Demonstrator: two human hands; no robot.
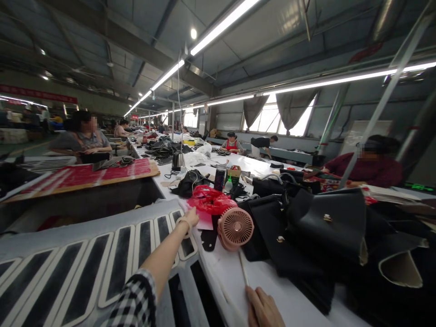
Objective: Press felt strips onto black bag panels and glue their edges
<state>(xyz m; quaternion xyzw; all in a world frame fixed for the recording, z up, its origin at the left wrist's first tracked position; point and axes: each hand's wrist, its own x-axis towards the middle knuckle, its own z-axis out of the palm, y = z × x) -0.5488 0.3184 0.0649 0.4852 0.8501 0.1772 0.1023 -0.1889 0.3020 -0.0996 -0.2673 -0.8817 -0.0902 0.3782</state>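
Observation:
My left hand (191, 217) reaches forward over the far end of a row of pale-edged dark strips (117, 259), beside a red plastic bag (211, 200). What its fingers hold, if anything, is too small to make out. Low in the view, my right hand (264, 309) is closed on a thin pale stick (244, 268), which points toward a pink fan (237, 227). Dark flat pieces (209, 240) lie just left of the fan.
Black leather bags (327, 227) pile up at the right. A red-topped board (95, 175) stands at the left. Beyond the red bag are a green-capped bottle (228, 184) and a dark jar (220, 178). Several people sit or stand around the tables.

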